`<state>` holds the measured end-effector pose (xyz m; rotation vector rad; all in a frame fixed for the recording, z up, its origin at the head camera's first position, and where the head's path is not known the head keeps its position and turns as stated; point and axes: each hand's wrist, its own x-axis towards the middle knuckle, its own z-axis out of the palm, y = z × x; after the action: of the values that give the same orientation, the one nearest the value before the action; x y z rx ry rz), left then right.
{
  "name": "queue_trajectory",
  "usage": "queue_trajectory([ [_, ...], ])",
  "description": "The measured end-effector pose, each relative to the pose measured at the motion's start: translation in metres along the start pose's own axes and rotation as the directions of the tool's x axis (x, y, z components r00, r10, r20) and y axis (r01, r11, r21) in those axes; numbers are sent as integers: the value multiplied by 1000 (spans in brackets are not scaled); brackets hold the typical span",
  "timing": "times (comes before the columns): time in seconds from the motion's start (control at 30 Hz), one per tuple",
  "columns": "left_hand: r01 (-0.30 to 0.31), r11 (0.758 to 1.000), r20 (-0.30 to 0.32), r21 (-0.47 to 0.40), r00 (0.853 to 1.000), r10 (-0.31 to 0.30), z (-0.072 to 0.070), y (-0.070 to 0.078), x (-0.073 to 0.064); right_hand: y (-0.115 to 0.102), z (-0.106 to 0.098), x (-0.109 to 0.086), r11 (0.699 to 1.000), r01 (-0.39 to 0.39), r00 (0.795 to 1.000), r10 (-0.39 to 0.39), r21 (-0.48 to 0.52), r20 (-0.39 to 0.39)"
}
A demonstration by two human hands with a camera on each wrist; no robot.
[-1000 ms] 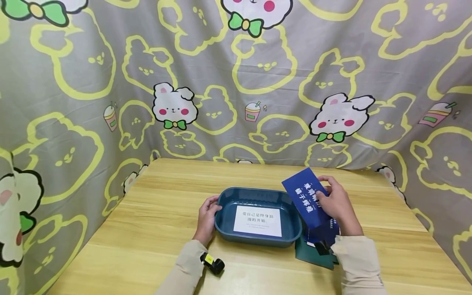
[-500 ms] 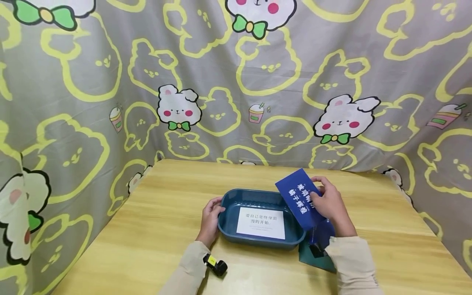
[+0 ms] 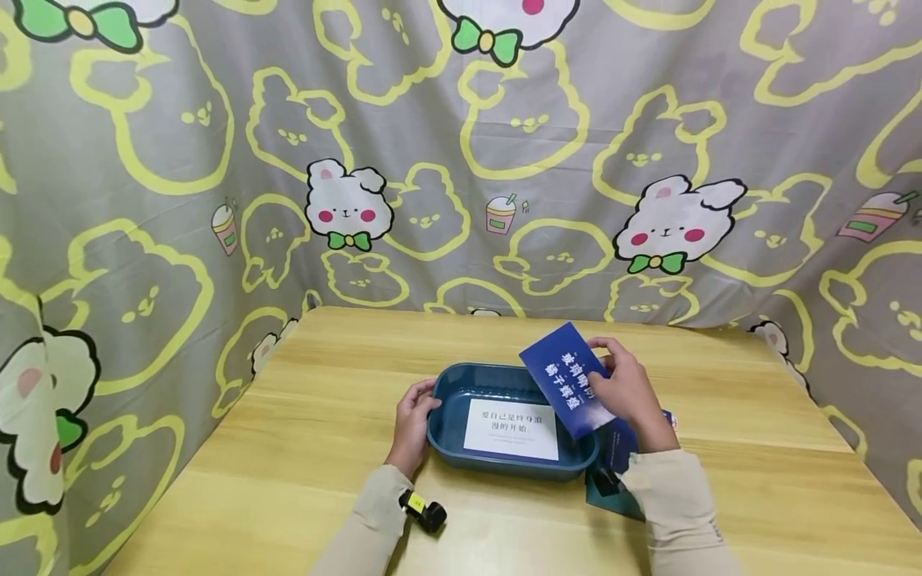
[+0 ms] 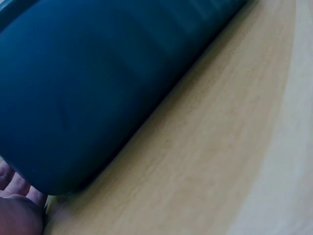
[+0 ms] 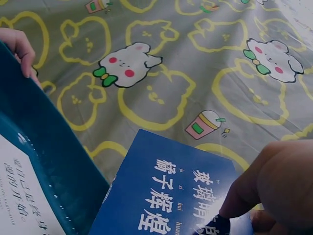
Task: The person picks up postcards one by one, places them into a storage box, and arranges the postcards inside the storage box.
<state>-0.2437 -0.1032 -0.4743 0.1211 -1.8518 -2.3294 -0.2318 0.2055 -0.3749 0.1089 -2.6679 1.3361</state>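
At the left end of a dark teal plastic basin (image 3: 490,381), my left hand (image 3: 413,428) grips the rim, thumb on top and fingers outside. A white card (image 3: 513,442) with printed characters lies on the basin's floor. My right hand (image 3: 625,388) pinches a blue card (image 3: 551,364) with white characters, thumb on its printed face. This card is tilted and overlaps the basin's back right corner in the head view. The right wrist view shows the same card (image 5: 132,181) beside the basin wall. Only the basin's outer side (image 4: 98,88) fills the left wrist view.
Right of the basin, partly under my right forearm, lie another blue card (image 3: 621,445) and a dark green card (image 3: 614,502). All stand on a wooden table (image 3: 288,464). A patterned grey curtain (image 3: 432,136) hangs behind and at both sides.
My right hand has moved left with the blue card, bringing it farther over the basin's right end. My left hand keeps its grip on the rim, and the white card stays in the basin.
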Motion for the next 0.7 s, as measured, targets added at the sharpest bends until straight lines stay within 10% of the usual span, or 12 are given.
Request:
queue_trajectory([
  [0.7, -16, 1000, 5, -20, 1000, 16, -3, -2, 0, 0, 29, 4, 999, 42, 989, -39, -14, 139],
])
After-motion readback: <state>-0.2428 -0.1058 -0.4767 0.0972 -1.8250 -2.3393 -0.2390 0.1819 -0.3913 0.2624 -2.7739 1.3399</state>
